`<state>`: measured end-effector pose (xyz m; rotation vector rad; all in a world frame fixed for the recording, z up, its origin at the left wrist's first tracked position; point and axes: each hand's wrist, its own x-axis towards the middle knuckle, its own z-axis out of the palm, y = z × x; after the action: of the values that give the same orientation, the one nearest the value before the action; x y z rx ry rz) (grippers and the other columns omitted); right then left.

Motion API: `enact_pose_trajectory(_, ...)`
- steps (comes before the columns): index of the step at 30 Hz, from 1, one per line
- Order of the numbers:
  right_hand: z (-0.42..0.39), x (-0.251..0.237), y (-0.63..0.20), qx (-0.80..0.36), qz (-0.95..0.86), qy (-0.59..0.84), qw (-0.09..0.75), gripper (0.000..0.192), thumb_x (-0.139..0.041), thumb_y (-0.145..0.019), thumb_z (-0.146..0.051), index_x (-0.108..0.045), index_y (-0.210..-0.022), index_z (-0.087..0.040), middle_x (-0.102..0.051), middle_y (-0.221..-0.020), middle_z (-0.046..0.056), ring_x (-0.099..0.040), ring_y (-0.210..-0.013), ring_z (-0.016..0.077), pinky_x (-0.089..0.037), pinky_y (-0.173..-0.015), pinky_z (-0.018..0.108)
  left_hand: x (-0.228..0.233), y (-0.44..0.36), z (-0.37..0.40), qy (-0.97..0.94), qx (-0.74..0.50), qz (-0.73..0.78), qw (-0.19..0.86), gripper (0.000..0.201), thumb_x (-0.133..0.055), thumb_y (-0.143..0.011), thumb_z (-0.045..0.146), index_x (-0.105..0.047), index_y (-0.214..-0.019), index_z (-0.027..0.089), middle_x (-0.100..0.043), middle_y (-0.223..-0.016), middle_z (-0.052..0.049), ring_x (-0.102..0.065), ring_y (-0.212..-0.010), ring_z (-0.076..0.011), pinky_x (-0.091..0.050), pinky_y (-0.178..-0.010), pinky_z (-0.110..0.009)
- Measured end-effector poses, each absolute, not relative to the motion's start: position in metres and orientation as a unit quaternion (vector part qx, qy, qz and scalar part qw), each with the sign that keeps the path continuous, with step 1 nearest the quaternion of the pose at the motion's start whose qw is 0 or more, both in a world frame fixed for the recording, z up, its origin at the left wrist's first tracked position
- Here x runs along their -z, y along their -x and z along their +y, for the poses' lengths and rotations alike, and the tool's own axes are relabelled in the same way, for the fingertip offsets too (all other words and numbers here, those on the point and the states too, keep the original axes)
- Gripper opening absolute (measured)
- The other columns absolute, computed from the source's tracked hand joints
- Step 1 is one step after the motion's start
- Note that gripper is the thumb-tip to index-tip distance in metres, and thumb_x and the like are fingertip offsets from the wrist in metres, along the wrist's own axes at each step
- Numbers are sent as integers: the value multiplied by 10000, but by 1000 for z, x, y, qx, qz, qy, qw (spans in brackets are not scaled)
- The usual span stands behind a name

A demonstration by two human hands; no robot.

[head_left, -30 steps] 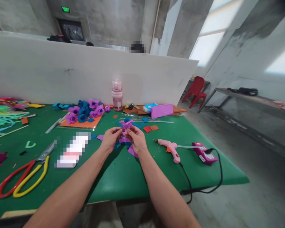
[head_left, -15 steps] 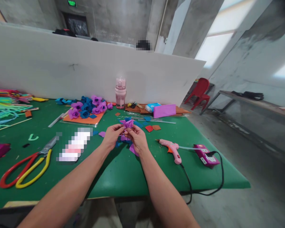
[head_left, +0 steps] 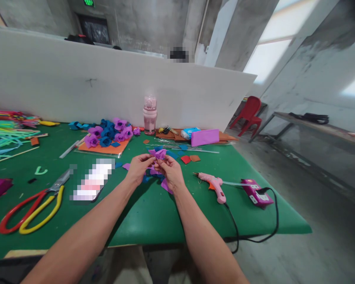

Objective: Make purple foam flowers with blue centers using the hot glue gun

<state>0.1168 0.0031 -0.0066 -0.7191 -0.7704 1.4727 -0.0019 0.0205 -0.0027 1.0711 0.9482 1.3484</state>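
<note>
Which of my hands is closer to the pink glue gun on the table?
Right. Your right hand is just left of the pink glue gun, apart from it; your left hand is farther left. Both pinch the purple flower.

Daylight floods in from the windows (head_left: 266,51) on my right, blown out to white. My forearms throw soft shadows onto the green table (head_left: 154,221). Edges bend and smear; two patches are pixelated.
</note>
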Motion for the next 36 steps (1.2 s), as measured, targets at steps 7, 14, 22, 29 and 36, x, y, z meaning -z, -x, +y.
enact_pose_trajectory(7, 4, 6, -117, -643, -335, 314, 613, 365, -784, -546, -257, -587, -841, -169, -662, -600, -22, -622, -514, 89, -539, -530, 179, 1, 1, 20, -447, -569, 398, 564, 265, -778, -525, 330, -665, -660, 131, -637, -635, -12, -558, -567, -102, -435, -580, -229)
enact_pose_trajectory(14, 4, 8, -116, -643, -333, 310, 615, 352, -775, -559, -246, -578, -840, -170, -663, -604, -22, -628, -524, 89, -537, -534, 178, 2, 2, 22, -447, -571, 387, 570, 241, -778, -540, 305, -668, -669, 134, -632, -634, -8, -547, -568, -93, -423, -571, -218)
enact_pose_trajectory(22, 3, 10, -115, -620, -355, 326, 620, 329, -741, -585, -244, -563, -852, -173, -662, -595, -25, -623, -510, 95, -527, -529, 191, 4, 4, 24, -432, -550, 385, 603, 261, -781, -542, 310, -674, -696, 129, -623, -620, -12, -529, -532, -84, -400, -530, -215)
enact_pose_trajectory(29, 6, 10, -113, -552, -388, 360, 644, 296, -694, -616, -256, -573, -875, -179, -655, -615, -30, -615, -503, 117, -528, -530, 236, 3, 3, 23, -434, -523, 372, 632, 274, -782, -542, 303, -679, -728, 130, -645, -691, -32, -570, -603, -106, -431, -596, -241)
enact_pose_trajectory(36, 5, 13, -110, -507, -434, 383, 639, 283, -662, -640, -275, -576, -896, -191, -644, -633, -24, -617, -549, 136, -528, -569, 271, -2, -1, 20, -434, -548, 403, 591, 324, -799, -488, 342, -670, -693, 126, -621, -626, -20, -537, -540, -100, -401, -521, -228)
